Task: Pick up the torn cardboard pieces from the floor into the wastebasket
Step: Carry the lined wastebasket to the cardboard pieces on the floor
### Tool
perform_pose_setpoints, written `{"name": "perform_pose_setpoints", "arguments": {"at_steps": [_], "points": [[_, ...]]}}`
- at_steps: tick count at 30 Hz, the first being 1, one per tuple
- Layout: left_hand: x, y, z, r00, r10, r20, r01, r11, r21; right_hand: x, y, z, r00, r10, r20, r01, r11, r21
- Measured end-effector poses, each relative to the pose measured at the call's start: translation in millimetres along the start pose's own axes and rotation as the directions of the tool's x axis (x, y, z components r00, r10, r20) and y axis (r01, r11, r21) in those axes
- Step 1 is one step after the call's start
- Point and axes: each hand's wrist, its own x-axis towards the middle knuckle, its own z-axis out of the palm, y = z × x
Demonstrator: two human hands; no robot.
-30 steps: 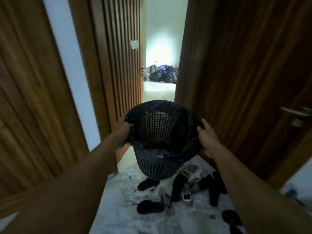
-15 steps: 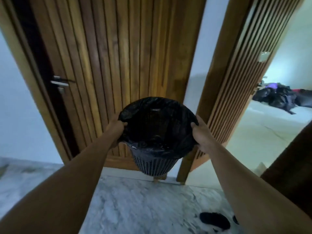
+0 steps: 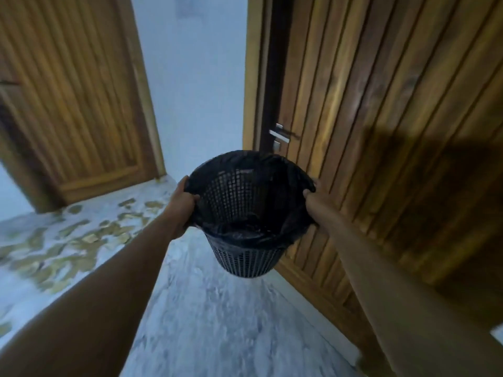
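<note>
Both hands are on the wastebasket (image 3: 246, 257) here, which is held up in the air out in front with the marble floor (image 3: 217, 322) well below it. It's a black mesh bin with a black bag liner (image 3: 245, 235) folded over the rim and bunched down inside. The left hand (image 3: 181, 205) is clamped on the rim's near-left side, thumb hooked over the top onto the liner and the rest of the fingers wrapped underneath, so it's closed tight on the edge. The right hand (image 3: 313, 197) does the same on the opposite side — fingers curled over the rim and pinching the liner against the mesh, though most of that hand is tucked behind the bin so I can't see every finger. The basket tips a bit toward the camera, and you can see right down into it. The torn cardboard pieces (image 3: 81, 235) are scattered all over the floor off to the left of the left hand and below it, a big spread of tan scraps reaching toward a wooden door (image 3: 76, 104) beyond that hand. They're blurry, so no telling individual shapes. Just past the right hand there's another slatted wooden door (image 3: 381, 131) with a metal handle (image 3: 279, 134) — that handle sits just above the basket's far rim.
</note>
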Motion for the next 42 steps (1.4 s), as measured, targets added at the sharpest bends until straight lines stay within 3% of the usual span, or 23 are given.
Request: {"name": "perform_pose_setpoints", "arguments": {"at_steps": [9,19,27,33,42], "points": [[87.6,-14.2,-174.6,0.933,-0.038,-0.358,0.031,0.999,-0.025,108.3,-45.8,218.3,0.937,-0.116,0.329,0.154,0.984,-0.091],[212.9,-11.4,-360.3,0.853,-0.098,-0.513,0.067,0.995,-0.079,201.7,-91.7,450.1,0.868,-0.159,0.471,0.194,0.981,-0.026],[355.3,-16.5,-467.5,0.852,-0.101,-0.514,0.090,0.995,-0.047,304.3,-106.9,600.8,0.888,-0.086,0.452,0.100,0.995,-0.007],[505.8,-48.6,-526.6,0.863,-0.088,-0.497,0.119,0.992,0.032,404.1,-79.8,703.6,0.925,0.005,0.381,-0.011,1.000,0.015],[699.6,-120.6,-552.3,0.927,-0.197,-0.318,0.238,0.966,0.096,507.5,-8.6,783.5,0.979,0.147,0.142,-0.152,0.988,0.027]]}}
